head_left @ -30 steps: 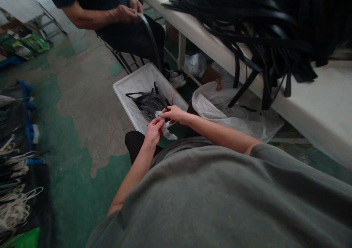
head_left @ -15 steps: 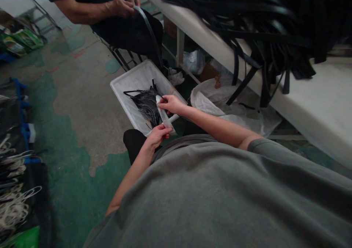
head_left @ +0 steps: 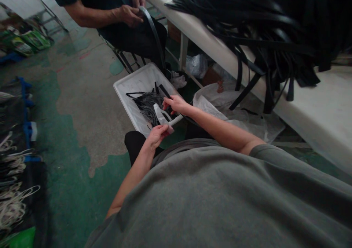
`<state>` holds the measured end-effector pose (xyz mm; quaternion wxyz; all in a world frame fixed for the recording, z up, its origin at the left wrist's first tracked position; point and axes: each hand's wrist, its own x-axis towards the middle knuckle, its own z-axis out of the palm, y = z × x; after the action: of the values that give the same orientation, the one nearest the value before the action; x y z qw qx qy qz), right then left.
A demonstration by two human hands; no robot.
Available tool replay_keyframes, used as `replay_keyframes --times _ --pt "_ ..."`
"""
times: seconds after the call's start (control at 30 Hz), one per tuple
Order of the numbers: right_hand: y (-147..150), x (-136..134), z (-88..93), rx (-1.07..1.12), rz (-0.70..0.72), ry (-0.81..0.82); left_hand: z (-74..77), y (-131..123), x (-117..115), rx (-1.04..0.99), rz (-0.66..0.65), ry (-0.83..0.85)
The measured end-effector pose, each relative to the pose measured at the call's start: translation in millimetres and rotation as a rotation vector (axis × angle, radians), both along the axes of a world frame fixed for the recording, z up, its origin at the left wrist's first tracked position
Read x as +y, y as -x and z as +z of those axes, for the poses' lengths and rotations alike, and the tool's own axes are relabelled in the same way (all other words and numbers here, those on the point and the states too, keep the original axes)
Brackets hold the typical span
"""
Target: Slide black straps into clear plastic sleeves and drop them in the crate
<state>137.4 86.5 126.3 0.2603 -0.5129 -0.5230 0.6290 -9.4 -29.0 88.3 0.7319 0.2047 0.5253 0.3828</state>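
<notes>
The left hand has a tight pinch grip on the film; the right hand has its grip curled around a black strap, above the bin, left of the surface.

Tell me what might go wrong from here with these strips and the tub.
The left hand pinches the pale strip near one end, so it might slip and drop among the dark strips in the white tub. The black bundle overhangs the edge of the table; if snagged, some of it could slide off.
</notes>
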Motion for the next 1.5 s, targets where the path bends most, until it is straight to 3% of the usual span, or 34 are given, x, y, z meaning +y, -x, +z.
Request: replay_keyframes --times 0.1,0.23,0.33,0.5,0.73,1.03,1.23,1.5 --pt "-17 -10 4.4 0.032 0.094 0.093 -3.5 6 10 -0.077 0.226 0.072" --pt "-37 -43 7.8 0.07 0.369 0.122 0.4 13 26 -0.135 0.493 0.133" --pt "-41 -68 7.6 0.071 0.483 0.167 7.5 14 35 -0.157 0.604 0.143" --pt "-31 -86 10.9 -0.028 0.534 0.175 14.8 8 41 -0.155 0.612 0.104" --pt "-22 -85 20.0 -0.043 0.513 0.161 6.5 -3 44 -0.125 0.656 0.032" --pt "-16 -80 5.2 -0.019 0.462 0.202 9.9 -12 40 -0.137 0.598 -0.003" --pt "-22 -79 7.0 -0.006 0.386 0.15 10.6 -11 40 -0.149 0.596 0.025" --pt "-18 -82 1.2 0.002 0.438 0.179 1.7 -13 42 -0.119 0.597 -0.009"
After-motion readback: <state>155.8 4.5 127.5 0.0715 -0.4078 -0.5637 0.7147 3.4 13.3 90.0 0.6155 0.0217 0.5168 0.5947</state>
